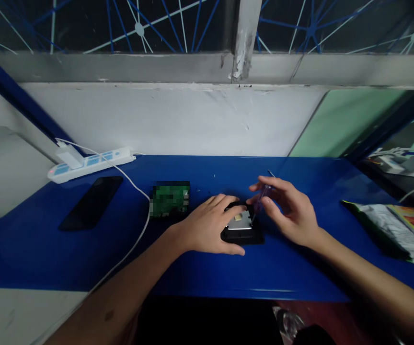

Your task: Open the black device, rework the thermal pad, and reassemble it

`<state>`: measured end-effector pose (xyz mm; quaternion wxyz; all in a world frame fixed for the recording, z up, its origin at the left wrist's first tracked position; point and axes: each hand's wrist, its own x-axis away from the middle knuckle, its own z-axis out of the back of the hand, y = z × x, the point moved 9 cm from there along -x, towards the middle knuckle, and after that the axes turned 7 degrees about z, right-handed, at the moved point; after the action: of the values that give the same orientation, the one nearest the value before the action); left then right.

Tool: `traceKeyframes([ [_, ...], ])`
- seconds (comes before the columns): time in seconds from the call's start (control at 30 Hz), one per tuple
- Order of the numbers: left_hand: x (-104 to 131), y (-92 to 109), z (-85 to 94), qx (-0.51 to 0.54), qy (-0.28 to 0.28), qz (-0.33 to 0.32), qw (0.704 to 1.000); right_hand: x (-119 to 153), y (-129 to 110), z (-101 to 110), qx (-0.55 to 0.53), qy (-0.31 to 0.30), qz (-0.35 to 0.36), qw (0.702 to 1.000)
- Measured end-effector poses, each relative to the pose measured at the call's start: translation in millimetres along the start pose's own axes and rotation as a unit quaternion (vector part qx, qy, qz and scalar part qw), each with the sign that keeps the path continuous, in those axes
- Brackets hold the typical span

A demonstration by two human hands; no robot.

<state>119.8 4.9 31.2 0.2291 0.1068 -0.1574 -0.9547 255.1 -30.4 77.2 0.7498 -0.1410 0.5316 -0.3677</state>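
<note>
A flat black case [243, 236] lies on the blue table, with a silver metal plate [242, 222] and a small tan square on its top. My left hand [210, 223] holds the case from its left side, the thumb at the near edge and the fingers over the far part. My right hand [291, 211] is closed around the clear purple handle of a screwdriver [263, 196]. Its thin shaft slants down to the right edge of the plate. To the left of my left hand sits a green circuit board [169, 199], partly blurred out by pixel blocks.
A black phone [91, 202] lies at the left, near a white power strip [95, 163] with a charger plugged in. From it a white cable [135, 244] runs toward me. A thin metal rod [270, 173] shows behind my right hand. A shiny packet [394, 227] lies far right.
</note>
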Motion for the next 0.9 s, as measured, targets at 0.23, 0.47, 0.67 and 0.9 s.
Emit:
traceKeyframes([
  [0.23,1,-10,-8.0,-0.014,-0.034,0.032,0.999,9,2,2,-0.041,0.026,-0.015,0.999],
  [0.47,2,-12,-7.2,-0.017,-0.026,0.029,0.999,12,-2,5,-0.026,0.049,0.002,0.998],
  [0.67,3,-13,-5.9,-0.022,-0.008,0.024,0.999,13,-5,6,0.021,0.077,0.028,0.996],
  [0.9,2,-12,-5.5,-0.022,-0.005,0.022,1.0,13,-9,8,0.043,0.094,0.071,0.992],
])
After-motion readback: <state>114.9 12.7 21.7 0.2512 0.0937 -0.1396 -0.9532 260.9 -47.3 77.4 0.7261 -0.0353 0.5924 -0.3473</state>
